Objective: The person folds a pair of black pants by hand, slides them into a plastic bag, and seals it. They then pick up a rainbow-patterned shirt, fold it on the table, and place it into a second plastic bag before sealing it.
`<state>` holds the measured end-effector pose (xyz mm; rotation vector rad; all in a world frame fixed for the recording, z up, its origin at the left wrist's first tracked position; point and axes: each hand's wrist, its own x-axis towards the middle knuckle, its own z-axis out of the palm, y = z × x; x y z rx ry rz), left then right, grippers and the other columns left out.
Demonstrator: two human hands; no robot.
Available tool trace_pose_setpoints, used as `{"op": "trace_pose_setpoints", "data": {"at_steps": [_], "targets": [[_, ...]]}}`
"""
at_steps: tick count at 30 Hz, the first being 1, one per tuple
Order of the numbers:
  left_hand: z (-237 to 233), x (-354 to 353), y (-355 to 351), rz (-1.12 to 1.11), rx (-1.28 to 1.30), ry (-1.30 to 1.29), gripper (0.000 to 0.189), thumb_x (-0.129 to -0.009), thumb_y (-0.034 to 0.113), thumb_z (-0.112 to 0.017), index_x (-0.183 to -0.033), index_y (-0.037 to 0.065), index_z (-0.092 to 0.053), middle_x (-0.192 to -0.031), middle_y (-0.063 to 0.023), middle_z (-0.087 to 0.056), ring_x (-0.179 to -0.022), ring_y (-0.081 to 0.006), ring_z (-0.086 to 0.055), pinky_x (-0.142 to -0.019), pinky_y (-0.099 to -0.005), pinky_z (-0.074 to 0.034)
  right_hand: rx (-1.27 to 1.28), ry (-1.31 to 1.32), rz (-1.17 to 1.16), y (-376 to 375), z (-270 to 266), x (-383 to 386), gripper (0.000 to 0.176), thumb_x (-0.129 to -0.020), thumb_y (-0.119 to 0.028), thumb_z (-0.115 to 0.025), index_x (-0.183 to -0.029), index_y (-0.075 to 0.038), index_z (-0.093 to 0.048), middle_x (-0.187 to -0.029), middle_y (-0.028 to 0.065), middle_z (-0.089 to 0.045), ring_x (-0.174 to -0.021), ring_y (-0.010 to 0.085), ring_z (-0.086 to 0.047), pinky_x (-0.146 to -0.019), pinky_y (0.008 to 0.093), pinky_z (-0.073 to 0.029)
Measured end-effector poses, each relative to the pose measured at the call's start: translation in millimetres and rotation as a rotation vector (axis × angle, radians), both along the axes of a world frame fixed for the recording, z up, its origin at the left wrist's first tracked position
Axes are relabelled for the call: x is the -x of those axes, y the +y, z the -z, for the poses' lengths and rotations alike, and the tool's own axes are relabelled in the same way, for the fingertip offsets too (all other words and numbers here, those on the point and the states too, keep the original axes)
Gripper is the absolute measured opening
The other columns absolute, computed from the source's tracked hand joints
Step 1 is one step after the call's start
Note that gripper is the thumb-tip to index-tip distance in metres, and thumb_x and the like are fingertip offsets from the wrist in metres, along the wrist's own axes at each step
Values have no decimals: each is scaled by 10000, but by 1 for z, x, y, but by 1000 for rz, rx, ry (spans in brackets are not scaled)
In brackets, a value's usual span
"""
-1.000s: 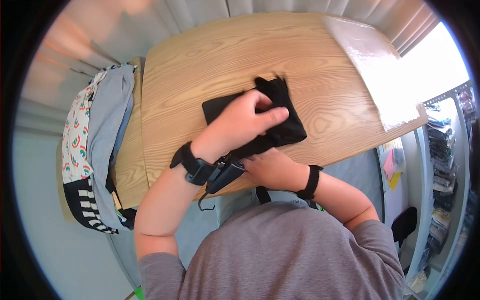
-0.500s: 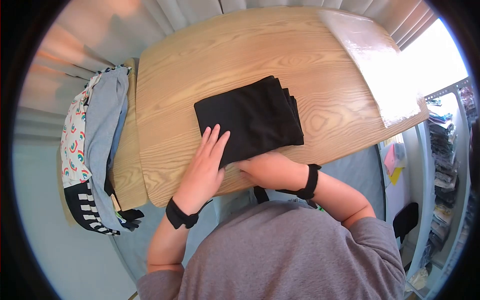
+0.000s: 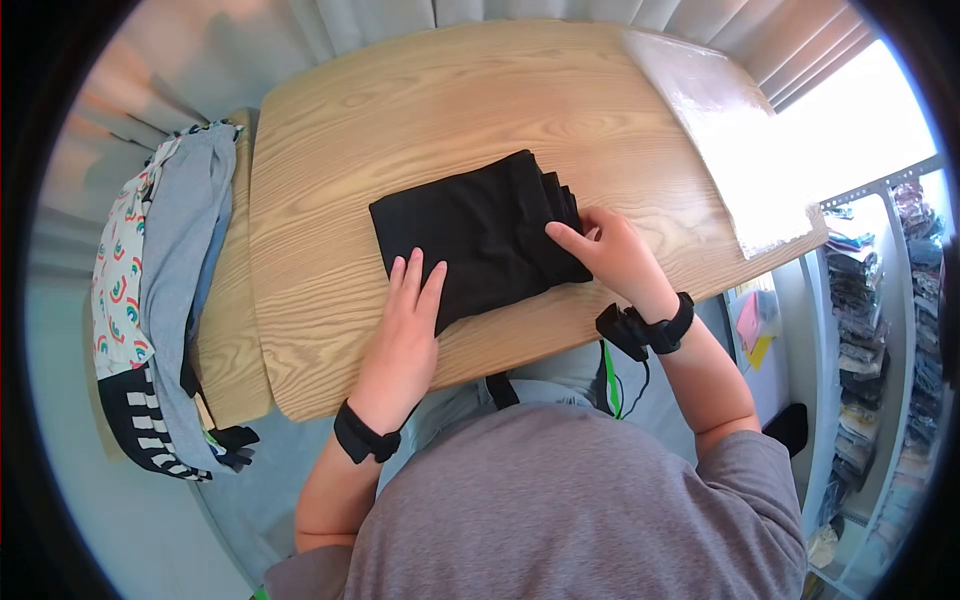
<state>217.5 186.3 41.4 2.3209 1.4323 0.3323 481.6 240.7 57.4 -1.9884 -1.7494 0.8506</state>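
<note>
A folded black cloth garment [image 3: 465, 230] lies on the wooden table [image 3: 330, 310], its layers stepped along the right side. What kind of garment it is cannot be made out. My left hand [image 3: 402, 335] rests on its near left corner, fingers stretched out and lying flat. At the right edge, my right hand [image 3: 622, 255] grips the layered end of the cloth, with the thumb on top and the fingers curled round the edge, partly hidden.
Clear plastic bags [image 3: 700, 120] lie at the table's right side. Left of it, several garments [image 3: 175, 230] hang over a smaller wooden surface [image 3: 232, 370]. Shelves with packed clothes [image 3: 860, 340] stand at the right. A curtain [image 3: 380, 30] runs behind the table.
My right hand has moved from beneath the near edge of the black cloth to its right edge and taken hold there. My left hand stays on the near left corner.
</note>
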Motion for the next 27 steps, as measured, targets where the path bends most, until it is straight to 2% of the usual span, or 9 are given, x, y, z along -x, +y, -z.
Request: {"op": "trace_pose_setpoints", "data": {"at_steps": [1,3,7,9,13,16,21,25,27], "targets": [[1,-1,-1,-10,-23,-11,739,-691,-172,-466,-1382,36,-304,-1460,-229,-202,-1360,-405,-190,-1086,-428,-288,-4,-1,-9,2,-1,4,617,-772,-531,-640,-903,72,-620,-770,184,-630,-738,325,-603,-692,373,-478],[2,-1,-2,-27,-46,-22,715,-692,-177,-413,-1371,26,-324,-1447,-246,-223,-1349,-417,-212,-1067,-431,-318,-309,-85,-90,1,-2,10,619,-770,-515,-643,-961,73,-616,-873,215,-618,-852,345,-586,-769,389,-468],[2,-2,-3,-34,-67,-24,729,-691,-172,-405,-1384,39,-314,-1444,-263,-213,-1348,-428,-207,-1061,-435,-323,-198,-102,-114,-3,-13,25,631,-759,-443,-670,-1117,65,-557,-926,226,-590,-945,365,-550,-851,406,-446],[1,-3,-4,-36,-56,-40,747,-690,-173,-400,-1394,55,-307,-1445,-270,-207,-1349,-432,-201,-1060,-435,-322,-264,-233,-186,-6,-4,27,651,-757,-314,-691,-1249,43,-458,-988,215,-566,-997,360,-530,-883,403,-438],[0,-3,-3,-48,-7,-17,811,-693,-170,-441,-1430,119,-266,-1458,-275,-166,-1359,-435,-170,-1077,-438,-284,-460,-296,-210,-14,-2,33,632,-748,-206,-695,-1267,26,-418,-1035,197,-541,-1012,354,-521,-874,398,-446],[-1,-3,-4,-45,18,-6,838,-695,-169,-481,-1440,132,-244,-1467,-269,-140,-1362,-436,-158,-1098,-443,-245,-528,-365,-259,-14,-2,34,508,-749,-195,-706,-1154,11,-480,-1094,190,-516,-1037,343,-510,-859,395,-449],[1,-4,-3,-49,7,-12,826,-695,-172,-468,-1436,128,-258,-1467,-269,-138,-1361,-440,-159,-1095,-448,-252,-401,-149,-35,-2,10,31,400,-786,-315,-689,-976,-10,-513,-974,178,-556,-949,348,-541,-806,404,-459],[0,-4,-4,-48,10,-12,823,-692,-174,-464,-1433,124,-264,-1463,-275,-141,-1359,-444,-158,-1092,-451,-256,-404,-155,-69,5,19,23,365,-805,-329,-671,-900,-4,-536,-900,181,-567,-890,355,-555,-768,399,-469],[0,-4,-3,-43,13,-15,824,-691,-173,-465,-1432,124,-264,-1462,-277,-142,-1359,-445,-158,-1092,-451,-258,-303,-89,-48,7,14,22,298,-799,-270,-676,-803,-1,-548,-837,171,-574,-824,344,-567,-720,384,-467]]}}
